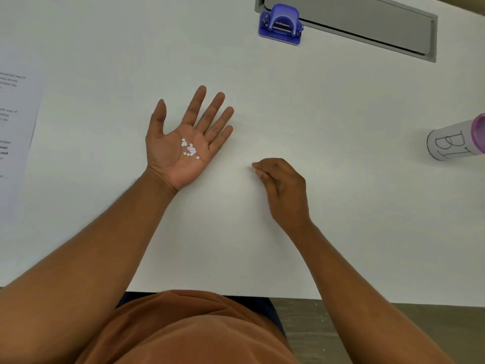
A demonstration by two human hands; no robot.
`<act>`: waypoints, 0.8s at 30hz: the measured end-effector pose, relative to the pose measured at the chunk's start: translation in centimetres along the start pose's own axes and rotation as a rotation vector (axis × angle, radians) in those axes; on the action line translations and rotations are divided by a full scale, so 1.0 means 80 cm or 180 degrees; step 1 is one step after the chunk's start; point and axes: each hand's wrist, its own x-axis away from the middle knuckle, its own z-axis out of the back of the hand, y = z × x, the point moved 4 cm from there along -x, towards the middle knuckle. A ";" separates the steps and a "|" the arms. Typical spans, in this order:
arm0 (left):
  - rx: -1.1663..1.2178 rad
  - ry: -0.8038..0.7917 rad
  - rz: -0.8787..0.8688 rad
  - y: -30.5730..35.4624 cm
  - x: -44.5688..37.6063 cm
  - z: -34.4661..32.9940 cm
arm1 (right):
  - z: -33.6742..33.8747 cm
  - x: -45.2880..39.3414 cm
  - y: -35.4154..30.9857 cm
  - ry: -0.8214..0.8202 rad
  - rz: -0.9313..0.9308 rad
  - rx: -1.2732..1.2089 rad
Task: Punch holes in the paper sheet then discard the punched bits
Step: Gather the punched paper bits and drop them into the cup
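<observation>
At the bottom of the frame, an orange-brown garment [189, 329] covers the person's torso, and both bare forearms reach upward from the lower corners over the near edge of the white table [236, 245]. Right of centre, the right hand [282, 189] rests knuckles-up on the table, its fingers curled in and the fingertips pinched together toward the left; whether anything lies between them is too small to tell. Just left of centre, the left hand [183, 143] lies palm-up on the table, fingers spread and released flat, grasping nothing. A small cluster of white punched bits [190, 149] sits loose in the hollow of that open palm. The two hands are apart, with bare table between them.

At the left edge of the frame, the paper sheet [15, 132] lies flat on the table, printed with blurred lines of text and partly cut off by the frame. At the right edge, a white cylindrical container [451, 143] with a pink rim lies on its side, hand-lettered "BI".

At the top, right of centre, the blue hole punch [280, 24] stands on the table, touching the near left corner of a grey recessed panel [367, 24] set in the table and running toward the upper right.
</observation>
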 end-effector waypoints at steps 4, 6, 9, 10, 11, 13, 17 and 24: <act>-0.0095 0.0165 -0.0386 0.020 0.042 -0.005 | 0.032 0.005 0.031 0.1016 -0.1471 -0.1555; -0.0150 0.0241 -0.0588 0.028 0.062 -0.011 | 0.051 0.003 0.047 0.1284 -0.1820 -0.1974; -0.0186 0.0308 -0.0859 0.033 0.088 -0.019 | 0.077 -0.003 0.059 0.1343 -0.1831 -0.2106; -0.0201 0.0340 -0.0946 0.032 0.096 -0.021 | 0.083 -0.005 0.062 0.1333 -0.1801 -0.2152; -0.0212 0.0371 -0.1018 0.031 0.102 -0.023 | 0.089 -0.005 0.063 0.1328 -0.1780 -0.2214; -0.0216 0.0369 -0.1088 0.026 0.109 -0.026 | 0.096 -0.004 0.065 0.1342 -0.1757 -0.2323; -0.0344 0.0434 -0.1103 0.010 0.108 -0.034 | 0.099 0.009 0.057 0.1307 -0.1825 -0.2541; -0.0390 0.0182 -0.0719 -0.036 0.062 -0.076 | 0.099 0.032 0.026 0.1340 -0.1779 -0.2513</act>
